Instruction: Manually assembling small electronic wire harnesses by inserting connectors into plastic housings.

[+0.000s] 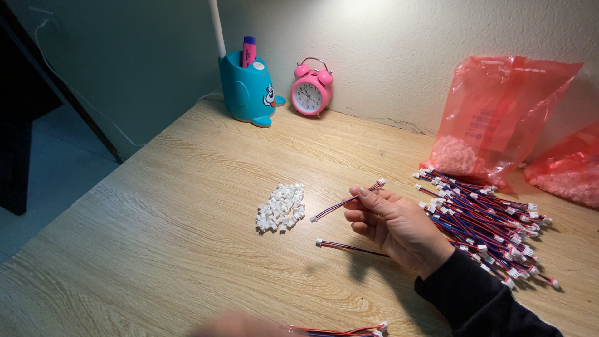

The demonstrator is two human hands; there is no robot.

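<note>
On the wooden desk (187, 206), the right hand (396, 228) has its fingers curled around a short red-and-blue wire lead (347, 201), lifted just above the surface. A second lead (349, 247) lies flat beneath that hand. The left hand (237, 326) (blurred at the bottom edge) touches another bundle of leads (340, 330); its grip cannot be told. A heap of white connectors (282, 208) sits left of the held lead.

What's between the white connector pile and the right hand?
Head view: mostly bare desk. The free end of the wire held by the right hand pokes into the gap toward the connector pile, without reaching it.
</note>
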